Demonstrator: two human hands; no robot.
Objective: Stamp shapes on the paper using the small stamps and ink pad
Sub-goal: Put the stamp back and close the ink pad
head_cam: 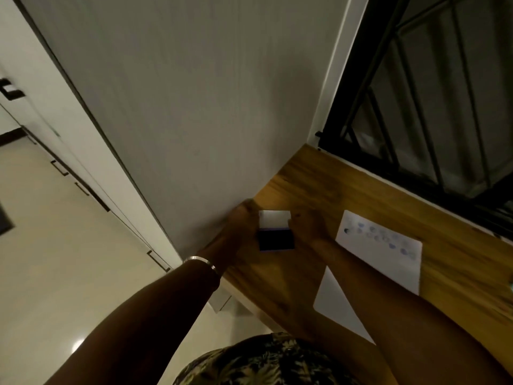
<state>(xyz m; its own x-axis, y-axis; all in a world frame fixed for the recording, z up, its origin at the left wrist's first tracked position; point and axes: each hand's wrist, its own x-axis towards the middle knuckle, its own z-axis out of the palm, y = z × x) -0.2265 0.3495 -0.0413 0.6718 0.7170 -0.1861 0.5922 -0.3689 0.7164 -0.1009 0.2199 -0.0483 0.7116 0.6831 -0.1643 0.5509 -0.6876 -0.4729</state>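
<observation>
An ink pad case lies open on the wooden table, its white lid (274,218) raised behind the dark pad (276,239). My left hand (241,226) grips the case from its left side. My right hand (308,226) is curled against the case's right side, fingertips at the lid's corner. The view is too dim and blurred to tell whether it holds a stamp. A white paper (388,262) with several blue stamped shapes lies to the right of my right hand, and my right forearm covers part of it.
The wooden table (333,184) meets a grey wall on the left and a dark window with metal bars (433,107) at the back. The table's left edge drops to a pale floor with cabinets. A metal bangle (200,261) is on my left wrist.
</observation>
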